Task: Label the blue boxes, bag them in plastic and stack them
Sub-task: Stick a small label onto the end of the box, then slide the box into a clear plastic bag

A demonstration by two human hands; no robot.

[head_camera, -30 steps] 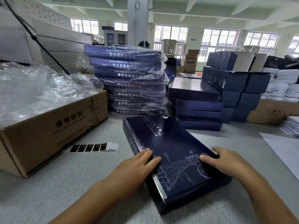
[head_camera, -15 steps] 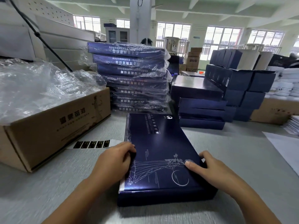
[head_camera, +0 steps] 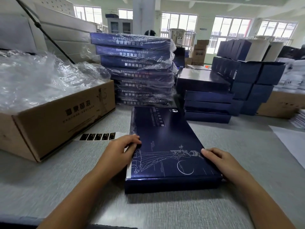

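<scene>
A flat dark blue box [head_camera: 165, 146] with a white line drawing lies on the grey table, its long side pointing away from me. My left hand [head_camera: 118, 151] grips its left edge, fingers curled onto the top. My right hand [head_camera: 221, 162] holds the right edge, thumb on top. A strip of black labels [head_camera: 97, 136] lies just left of the box. Behind it stands a tall stack of bagged blue boxes [head_camera: 140, 70], and to its right a lower stack of unbagged ones [head_camera: 206, 100].
A cardboard carton [head_camera: 66, 116] heaped with clear plastic bags [head_camera: 41, 80] sits at the left. Smaller blue boxes [head_camera: 255, 76] are piled at the back right, above another carton [head_camera: 280, 104]. A white sheet [head_camera: 290, 141] lies at the right edge.
The blue box has been turned from a slant to point straight away from me. Both hands have shifted from its near corners to its left and right edges.
</scene>
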